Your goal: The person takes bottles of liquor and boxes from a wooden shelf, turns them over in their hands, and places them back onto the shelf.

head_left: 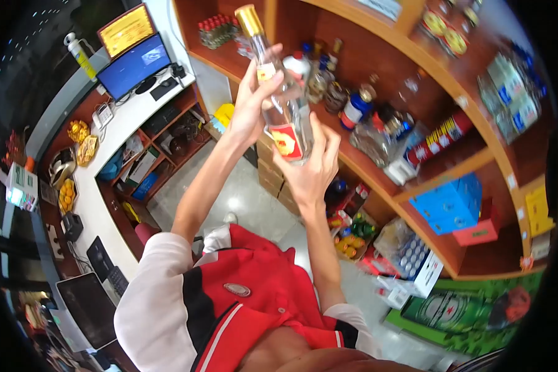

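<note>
A clear glass bottle (283, 104) with a gold cap and a red and yellow label is held up in front of the wooden shelves, tilted with its cap toward the upper left. My left hand (254, 99) is wrapped round its neck and upper part, the thumb across the front. Lower down, my right hand (311, 162) grips the bottle near its base, beside the red label. Both hands are closed on the same bottle.
Wooden shelves (378, 204) with bottles, a red cylinder (440, 137) and a blue box (447, 203) stand at the right. A white counter (115, 139) with a monitor (134, 66) curves along the left. Cartons and packs of drinks lie on the floor below the shelves.
</note>
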Motion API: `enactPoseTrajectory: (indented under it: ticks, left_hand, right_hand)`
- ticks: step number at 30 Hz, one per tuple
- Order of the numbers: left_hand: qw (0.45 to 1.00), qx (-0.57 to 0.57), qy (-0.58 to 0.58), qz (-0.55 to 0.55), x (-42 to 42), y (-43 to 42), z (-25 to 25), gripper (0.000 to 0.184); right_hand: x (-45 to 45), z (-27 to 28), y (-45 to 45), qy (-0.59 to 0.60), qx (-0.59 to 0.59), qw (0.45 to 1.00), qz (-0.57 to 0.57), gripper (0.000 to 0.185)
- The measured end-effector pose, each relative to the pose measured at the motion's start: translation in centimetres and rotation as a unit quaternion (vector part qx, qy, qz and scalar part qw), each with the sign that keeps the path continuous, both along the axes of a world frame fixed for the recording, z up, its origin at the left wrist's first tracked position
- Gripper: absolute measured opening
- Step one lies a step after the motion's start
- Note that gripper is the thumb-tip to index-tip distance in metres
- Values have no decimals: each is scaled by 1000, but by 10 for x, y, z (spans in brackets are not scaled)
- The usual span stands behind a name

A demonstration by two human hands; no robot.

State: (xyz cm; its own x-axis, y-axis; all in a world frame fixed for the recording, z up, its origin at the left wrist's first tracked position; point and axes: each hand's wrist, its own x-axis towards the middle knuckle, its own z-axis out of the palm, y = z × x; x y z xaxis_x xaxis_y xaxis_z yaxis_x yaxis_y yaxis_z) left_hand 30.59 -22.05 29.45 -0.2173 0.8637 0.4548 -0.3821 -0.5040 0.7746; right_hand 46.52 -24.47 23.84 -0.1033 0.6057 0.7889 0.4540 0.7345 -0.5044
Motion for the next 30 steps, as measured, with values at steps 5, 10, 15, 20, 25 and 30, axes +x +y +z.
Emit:
enactPoseTrajectory:
  ticks: [5,10,15,20,25,30]
  left_hand:
    - [997,9,-29,74,-107,-13,-18,70]
    - [989,9,-56,138,-223,-5,-10,67]
    - [966,64,36,249,-329,32,14,54]
    - [950,89,141,264,-402,72,79,68]
    - [945,161,172,225,-447,130,121,87]
    - [908,260,199,262,-490,216,166,74]
  right_hand:
    - [-110,-13,6,8,-13,997,76,87]
    - [-236,-7,28,25,17,994,106,84]
    - [-341,24,69,37,56,989,129,86]
    - [-424,72,130,60,124,980,141,85]
    - [-483,112,203,49,158,979,121,87]
    - [-526,155,268,41,158,983,81,81]
